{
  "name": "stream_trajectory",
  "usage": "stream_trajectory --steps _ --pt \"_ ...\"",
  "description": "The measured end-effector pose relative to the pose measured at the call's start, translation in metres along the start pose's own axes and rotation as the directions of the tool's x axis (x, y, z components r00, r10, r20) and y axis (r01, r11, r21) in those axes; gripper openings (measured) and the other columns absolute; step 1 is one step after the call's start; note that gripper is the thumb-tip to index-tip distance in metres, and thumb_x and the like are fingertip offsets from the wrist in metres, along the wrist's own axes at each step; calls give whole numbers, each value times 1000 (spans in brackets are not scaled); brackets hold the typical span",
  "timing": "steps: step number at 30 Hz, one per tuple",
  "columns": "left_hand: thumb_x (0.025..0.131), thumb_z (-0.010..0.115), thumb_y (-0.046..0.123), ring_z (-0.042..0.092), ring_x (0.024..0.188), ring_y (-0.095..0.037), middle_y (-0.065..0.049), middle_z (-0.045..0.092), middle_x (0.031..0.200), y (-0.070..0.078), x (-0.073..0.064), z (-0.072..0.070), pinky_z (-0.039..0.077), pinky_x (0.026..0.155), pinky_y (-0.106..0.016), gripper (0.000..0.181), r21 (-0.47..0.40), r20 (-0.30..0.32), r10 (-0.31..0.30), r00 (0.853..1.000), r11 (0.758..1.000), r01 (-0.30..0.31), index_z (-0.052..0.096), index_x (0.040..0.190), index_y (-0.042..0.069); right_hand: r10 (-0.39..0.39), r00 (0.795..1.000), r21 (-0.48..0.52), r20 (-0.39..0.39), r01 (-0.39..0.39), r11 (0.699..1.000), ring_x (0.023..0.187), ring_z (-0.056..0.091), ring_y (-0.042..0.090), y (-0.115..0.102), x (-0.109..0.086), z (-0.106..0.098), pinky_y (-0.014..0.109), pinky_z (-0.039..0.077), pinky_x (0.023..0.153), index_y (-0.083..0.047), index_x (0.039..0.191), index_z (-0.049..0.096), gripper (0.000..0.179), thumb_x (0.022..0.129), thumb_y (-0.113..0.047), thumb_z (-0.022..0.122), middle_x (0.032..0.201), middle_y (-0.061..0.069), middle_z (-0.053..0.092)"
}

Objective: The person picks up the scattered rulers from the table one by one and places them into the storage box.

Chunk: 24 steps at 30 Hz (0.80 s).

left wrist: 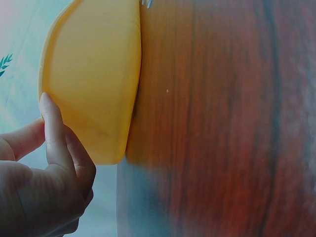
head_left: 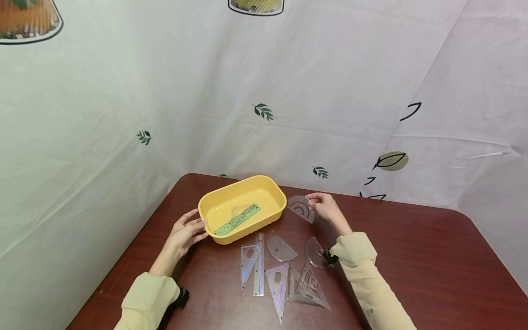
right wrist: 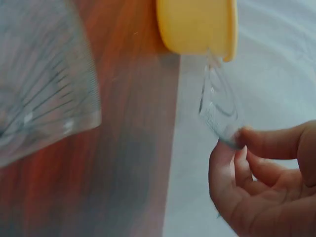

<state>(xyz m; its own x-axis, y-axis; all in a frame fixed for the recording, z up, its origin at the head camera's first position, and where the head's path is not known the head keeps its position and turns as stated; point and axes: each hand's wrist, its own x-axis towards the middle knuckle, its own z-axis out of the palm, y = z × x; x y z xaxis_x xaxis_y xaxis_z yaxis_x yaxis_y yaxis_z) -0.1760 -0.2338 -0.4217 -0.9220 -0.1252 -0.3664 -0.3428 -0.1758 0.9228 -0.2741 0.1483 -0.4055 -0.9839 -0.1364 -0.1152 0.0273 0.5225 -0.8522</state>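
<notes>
A yellow plastic tub (head_left: pixel 270 215) stands on the table, with a green ruler (head_left: pixel 237 220) and a clear orange-marked set square (head_left: pixel 236 211) lying inside. My left hand (head_left: pixel 185 233) holds the tub's left end, thumb at the rim and fingers against the outer wall; the left wrist view shows the hand (left wrist: pixel 49 177) there too. Just right of the tub, my right hand (head_left: pixel 327 208) pinches a clear protractor (head_left: pixel 300 208) by its edge. In the right wrist view, thumb and forefinger of that hand (right wrist: pixel 271 173) grip the protractor's corner, raised off the table.
In front of the tub lie a blue-marked set square (head_left: pixel 249 263), a clear ruler (head_left: pixel 258 275), a purple-marked set square (head_left: pixel 277 284), overlapping clear set squares (head_left: pixel 309 288) and two more protractors (head_left: pixel 282 247). White patterned cloth (head_left: pixel 264 137) hangs behind the dark wooden table (head_left: pixel 412 256).
</notes>
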Motion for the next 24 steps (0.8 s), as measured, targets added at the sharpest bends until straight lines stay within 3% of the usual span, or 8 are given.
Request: stream_trajectory --steps 5,11,16,20,24 --pt "94 58 3 63 80 -5 -10 48 123 0 0 0 58 68 -21 73 0 -2 -1 1000 1000 1 16 153 9 31 998 -8 -54 -32 999 86 63 19 -10 2 0 21 48 67 1 123 61 28 99 -7 48 104 16 63" --pt "94 59 4 63 80 -5 -9 49 121 -1 1 0 58 68 -21 73 10 -4 2 1000 1000 -2 16 153 9 -8 993 -30 -118 5 1000 79 60 18 -18 4 0 20 45 62 3 121 62 29 97 -4 47 100 17 62" --pt "94 59 4 63 80 -5 -8 49 121 -1 2 0 58 68 -21 73 10 -4 7 1000 1000 -7 16 153 9 -34 984 -83 -175 20 996 93 59 28 -25 6 0 28 45 71 3 123 61 31 96 -4 45 109 20 62" --pt "94 59 4 63 80 -5 -9 49 121 -1 2 0 58 68 -20 73 8 -2 7 1000 1000 -7 16 153 9 -40 980 -56 -197 29 998 105 57 33 -32 8 2 34 47 78 3 125 59 33 96 -5 45 116 22 60" --pt "94 59 4 63 80 -5 -9 49 121 -1 0 0 57 67 -20 74 11 -2 6 1000 1000 -6 15 153 9 -43 978 -18 -206 40 999 101 57 32 -39 9 7 27 45 72 3 124 60 34 94 -3 46 115 23 61"
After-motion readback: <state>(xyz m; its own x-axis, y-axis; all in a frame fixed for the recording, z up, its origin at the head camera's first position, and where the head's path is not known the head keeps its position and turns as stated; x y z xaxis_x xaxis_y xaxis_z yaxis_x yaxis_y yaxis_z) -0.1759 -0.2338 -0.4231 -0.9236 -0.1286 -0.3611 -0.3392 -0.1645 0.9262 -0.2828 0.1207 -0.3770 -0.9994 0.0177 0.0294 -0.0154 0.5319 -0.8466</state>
